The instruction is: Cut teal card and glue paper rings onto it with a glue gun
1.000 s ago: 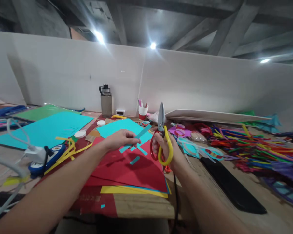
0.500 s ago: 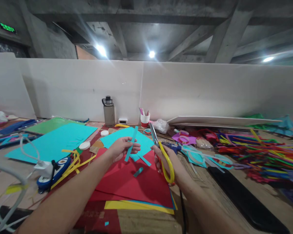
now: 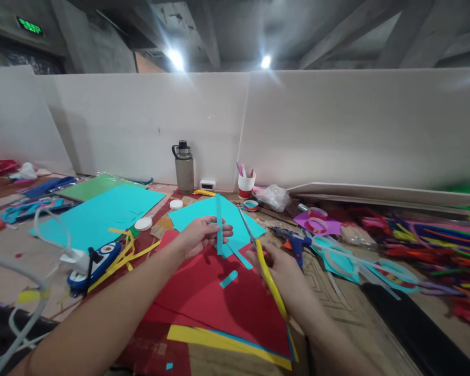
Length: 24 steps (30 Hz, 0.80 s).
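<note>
My left hand (image 3: 203,236) pinches a narrow turquoise paper strip (image 3: 219,219), which stands nearly upright between thumb and fingers. In my right hand (image 3: 272,263) are yellow-handled scissors (image 3: 267,271), their blades pointing up and away, apart from the strip. Below both hands lie red paper sheets (image 3: 215,297) over yellow and blue ones. A short turquoise piece with a rounded end (image 3: 229,279) rests on the red paper. Another turquoise strip (image 3: 243,258) lies near my right fingers, by the turquoise sheet (image 3: 238,219) behind.
A bottle (image 3: 185,172) and a pen cup (image 3: 246,185) stand at the back. Right are a blue glue gun (image 3: 297,243), a black case (image 3: 419,324) and colourful pipe cleaners (image 3: 446,250). Left are a large turquoise sheet (image 3: 102,214) and a blue power strip (image 3: 96,269).
The view has shifted toward the right. The strip in my left hand has turned more upright, and the scissors in my right hand are now seen more edge-on.
</note>
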Each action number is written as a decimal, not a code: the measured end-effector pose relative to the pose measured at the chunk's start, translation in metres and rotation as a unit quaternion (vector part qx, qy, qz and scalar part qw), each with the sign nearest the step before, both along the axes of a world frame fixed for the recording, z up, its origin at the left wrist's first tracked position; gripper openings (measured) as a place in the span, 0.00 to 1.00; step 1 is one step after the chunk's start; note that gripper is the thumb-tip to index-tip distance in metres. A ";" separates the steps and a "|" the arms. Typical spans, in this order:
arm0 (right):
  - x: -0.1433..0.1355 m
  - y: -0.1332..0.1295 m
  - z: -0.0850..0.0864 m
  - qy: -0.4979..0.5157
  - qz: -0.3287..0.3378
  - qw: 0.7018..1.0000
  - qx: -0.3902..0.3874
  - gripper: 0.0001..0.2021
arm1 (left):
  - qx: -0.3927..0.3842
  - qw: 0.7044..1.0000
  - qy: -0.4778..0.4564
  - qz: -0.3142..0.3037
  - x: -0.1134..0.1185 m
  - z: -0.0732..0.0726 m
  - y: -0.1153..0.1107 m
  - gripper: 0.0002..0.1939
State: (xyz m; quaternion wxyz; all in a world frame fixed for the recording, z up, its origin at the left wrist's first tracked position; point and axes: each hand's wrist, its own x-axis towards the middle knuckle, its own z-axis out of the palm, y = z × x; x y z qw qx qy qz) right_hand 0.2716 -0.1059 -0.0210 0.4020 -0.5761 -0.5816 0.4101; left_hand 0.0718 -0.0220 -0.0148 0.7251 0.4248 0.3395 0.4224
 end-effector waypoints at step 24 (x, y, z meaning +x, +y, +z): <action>-0.017 -0.013 -0.002 0.093 0.067 0.993 -0.005 0.13 | 0.091 0.995 0.001 -0.035 0.013 0.021 -0.032 0.14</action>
